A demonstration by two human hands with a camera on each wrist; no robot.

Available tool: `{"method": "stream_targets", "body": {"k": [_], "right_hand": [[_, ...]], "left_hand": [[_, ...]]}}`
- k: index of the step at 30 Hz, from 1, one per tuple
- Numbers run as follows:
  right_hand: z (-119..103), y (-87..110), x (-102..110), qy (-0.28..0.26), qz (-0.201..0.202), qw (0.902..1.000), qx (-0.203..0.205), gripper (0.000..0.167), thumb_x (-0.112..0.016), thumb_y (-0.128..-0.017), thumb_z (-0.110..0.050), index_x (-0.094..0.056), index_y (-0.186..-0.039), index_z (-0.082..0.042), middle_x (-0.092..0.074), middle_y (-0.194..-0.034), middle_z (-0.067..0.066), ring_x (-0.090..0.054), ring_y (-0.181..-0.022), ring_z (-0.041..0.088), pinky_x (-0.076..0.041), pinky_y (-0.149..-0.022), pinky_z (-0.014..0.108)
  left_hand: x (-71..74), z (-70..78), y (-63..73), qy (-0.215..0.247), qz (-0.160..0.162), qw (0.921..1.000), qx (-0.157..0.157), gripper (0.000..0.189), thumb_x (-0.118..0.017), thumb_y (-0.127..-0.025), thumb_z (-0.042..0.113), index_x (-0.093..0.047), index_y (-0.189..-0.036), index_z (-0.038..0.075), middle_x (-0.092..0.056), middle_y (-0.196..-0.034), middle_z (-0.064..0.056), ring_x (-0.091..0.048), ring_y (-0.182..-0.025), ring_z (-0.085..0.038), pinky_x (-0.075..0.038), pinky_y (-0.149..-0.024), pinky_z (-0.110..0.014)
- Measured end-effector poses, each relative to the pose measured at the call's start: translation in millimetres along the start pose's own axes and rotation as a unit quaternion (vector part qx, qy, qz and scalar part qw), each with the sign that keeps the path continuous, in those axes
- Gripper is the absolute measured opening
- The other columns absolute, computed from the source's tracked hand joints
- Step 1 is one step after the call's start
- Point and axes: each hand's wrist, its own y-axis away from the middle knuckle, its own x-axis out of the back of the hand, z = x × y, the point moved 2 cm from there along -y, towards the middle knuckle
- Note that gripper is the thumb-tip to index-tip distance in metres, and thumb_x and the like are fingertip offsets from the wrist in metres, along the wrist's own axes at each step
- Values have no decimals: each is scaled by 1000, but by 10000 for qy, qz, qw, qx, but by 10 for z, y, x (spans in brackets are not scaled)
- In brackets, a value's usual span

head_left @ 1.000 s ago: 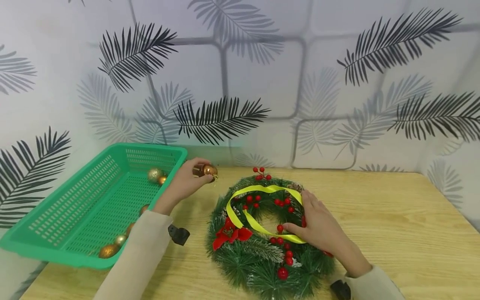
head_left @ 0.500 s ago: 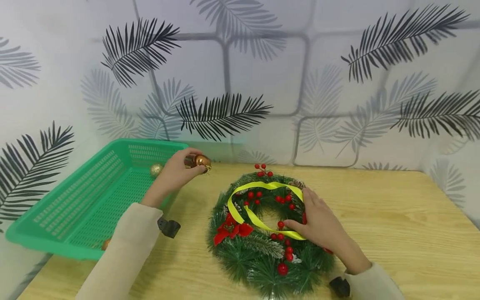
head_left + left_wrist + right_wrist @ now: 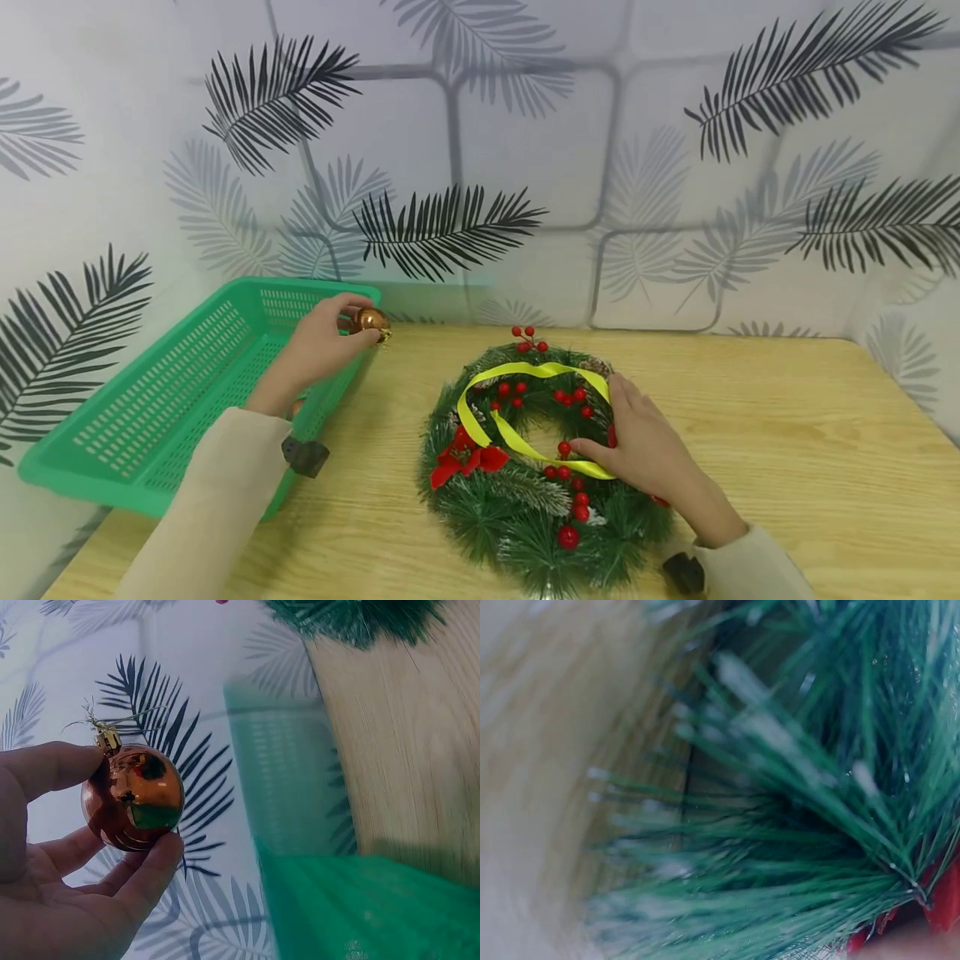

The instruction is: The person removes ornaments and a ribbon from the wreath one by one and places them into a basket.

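My left hand [image 3: 315, 346] pinches a shiny copper Christmas bauble [image 3: 371, 319] beside the right rim of the green basket. In the left wrist view the bauble [image 3: 135, 799] sits between thumb and fingertips, its gold cap and thin string at the top. My right hand [image 3: 648, 442] rests on the right side of a green wreath [image 3: 480, 517], fingers extended and thumb toward the centre hole. On the wreath are a yellow ribbon [image 3: 468, 414], a red flower [image 3: 465, 460] and red berries [image 3: 568, 537]. The right wrist view shows mostly blurred wreath needles [image 3: 795, 900].
The green perforated basket [image 3: 90, 498] stands at the left; my left arm hides much of its inside, where a bit of a copper bauble [image 3: 297, 406] shows. A patterned wall [image 3: 525, 150] closes off the back of the wooden table [image 3: 787, 433].
My left hand has moved left with the copper bauble, toward the basket's right rim, and the forearm now covers more of the basket. My right hand stays on the wreath.
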Motion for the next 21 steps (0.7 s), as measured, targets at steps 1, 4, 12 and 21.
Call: {"method": "stream_targets", "body": {"k": [1,4,12,21], "right_hand": [[-6,-1,1,-9,-6,10000,-5,101,-63,-85,-54,-19,-145,15,-25,-148,36,-27,-136,50,-26,-111,59],[-16,-1,1,-12,-27,10000,-30,103,-61,-85,-56,-18,-145,14,-24,-149,35,-26,-136,50,-26,-111,59],[14,-16,-17,-19,-56,10000,-64,104,-62,-85,-56,-16,-146,14,-22,-150,34,-24,-138,49,-23,-112,58],[8,-5,-24,-35,-1,10000,31,103,-61,-85,-57,-19,-144,16,-24,-148,36,-25,-137,50,-23,-112,59]], "left_hand": [[34,-17,20,-28,4,10000,29,47,-56,-95,22,-45,-137,2,-48,-131,-24,-50,-117,-38,-49,-87,-50],[120,-86,63,-97,44,9999,117,47,-55,-95,22,-45,-136,2,-48,-131,-25,-50,-116,-39,-50,-85,-49],[251,-196,148,-176,78,9994,286,51,-56,-95,24,-42,-138,2,-47,-132,-26,-51,-117,-39,-50,-85,-48],[365,-198,202,-429,202,9987,193,50,-55,-95,24,-43,-137,-1,-48,-131,-28,-50,-117,-41,-48,-86,-51]]}}
